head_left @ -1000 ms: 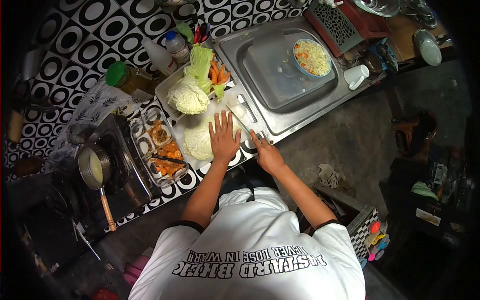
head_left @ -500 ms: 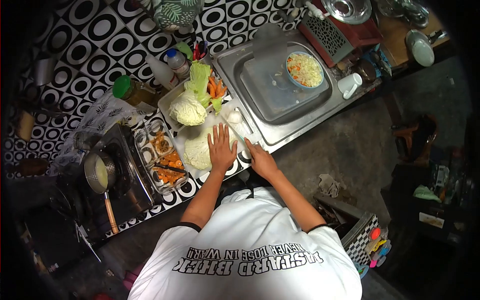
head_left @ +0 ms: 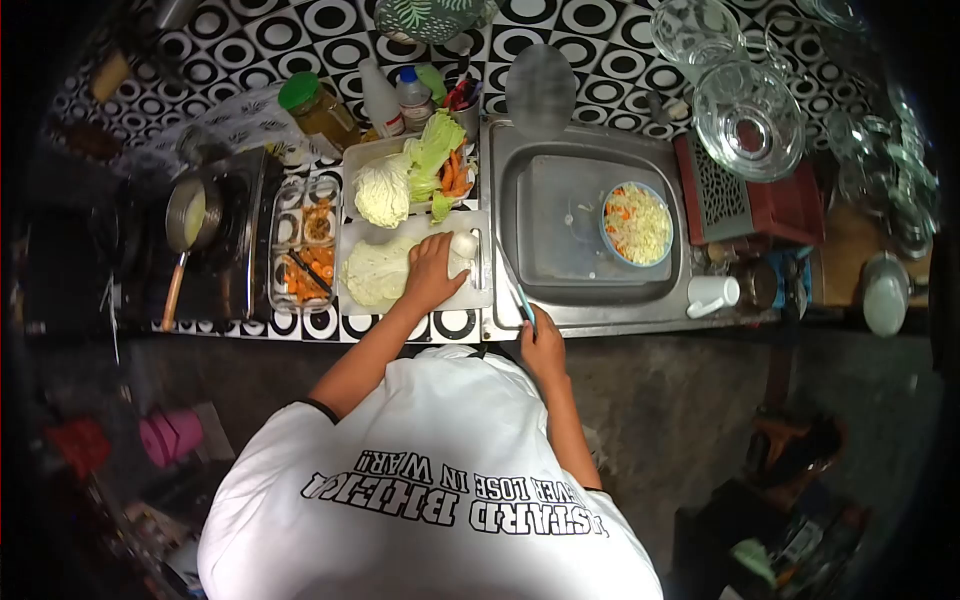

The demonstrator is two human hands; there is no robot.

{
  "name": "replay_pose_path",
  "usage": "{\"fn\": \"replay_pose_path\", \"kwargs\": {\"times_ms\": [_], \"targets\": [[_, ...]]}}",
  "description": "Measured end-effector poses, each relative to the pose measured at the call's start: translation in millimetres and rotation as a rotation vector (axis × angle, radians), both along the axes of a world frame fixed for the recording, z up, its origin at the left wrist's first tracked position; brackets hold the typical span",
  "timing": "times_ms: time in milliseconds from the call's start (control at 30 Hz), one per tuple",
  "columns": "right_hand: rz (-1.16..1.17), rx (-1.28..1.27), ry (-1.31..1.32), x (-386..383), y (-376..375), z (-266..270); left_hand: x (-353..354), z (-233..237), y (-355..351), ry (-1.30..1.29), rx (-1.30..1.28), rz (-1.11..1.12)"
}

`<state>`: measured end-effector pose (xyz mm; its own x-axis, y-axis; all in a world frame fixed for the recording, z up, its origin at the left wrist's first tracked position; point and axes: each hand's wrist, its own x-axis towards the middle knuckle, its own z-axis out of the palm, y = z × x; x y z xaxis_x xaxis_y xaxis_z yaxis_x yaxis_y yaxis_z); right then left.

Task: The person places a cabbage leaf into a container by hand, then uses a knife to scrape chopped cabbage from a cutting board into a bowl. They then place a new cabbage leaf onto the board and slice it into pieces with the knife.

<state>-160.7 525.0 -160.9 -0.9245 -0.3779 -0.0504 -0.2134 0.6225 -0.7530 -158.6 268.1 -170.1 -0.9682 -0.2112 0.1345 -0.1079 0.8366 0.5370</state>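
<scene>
A white cutting board (head_left: 462, 295) lies on the counter with a pale cabbage piece (head_left: 376, 272) on its left part. My left hand (head_left: 432, 275) rests over the board at the cabbage's right edge, fingers apart. Just beyond its fingers is a white bulb (head_left: 464, 244), beside a metal utensil at the board's right side. My right hand (head_left: 542, 340) is wrapped round the handle of a knife (head_left: 522, 299), whose blade points up and left over the sink's near left rim. Behind the board, a tray (head_left: 352, 190) holds cabbage (head_left: 383, 192), green leaves (head_left: 434, 152) and carrots (head_left: 456, 175).
The sink (head_left: 510, 200) holds a bowl of shredded vegetables (head_left: 637, 225). Left of the board is a divided container (head_left: 277, 262) with cut carrots, then a stove with a pan (head_left: 192, 214). A white mug (head_left: 712, 294) and red rack (head_left: 780, 205) stand right.
The view has turned and shifted. My right hand and the knife have moved right, away from the cabbage to the sink's edge. My left hand has slid toward the cabbage's right edge.
</scene>
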Motion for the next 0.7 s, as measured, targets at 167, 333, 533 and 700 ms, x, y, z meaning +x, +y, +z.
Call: {"fn": "replay_pose_path", "kwargs": {"times_ms": [167, 333, 533, 700], "targets": [[0.141, -0.045, -0.058, -28, 5, -2, -27, -11, 23, -0.107, -0.046, 0.120], [0.272, -0.053, -0.028, -49, 5, -12, -29, -3, 26, -0.112, -0.041, 0.113], [0.338, -0.110, -0.108, -65, -2, -11, -13, -16, 27, 0.185, 0.104, 0.177], [0.374, -0.146, -0.142, -64, -12, -35, 3, -4, 27, 0.217, 0.454, 0.319]]}}
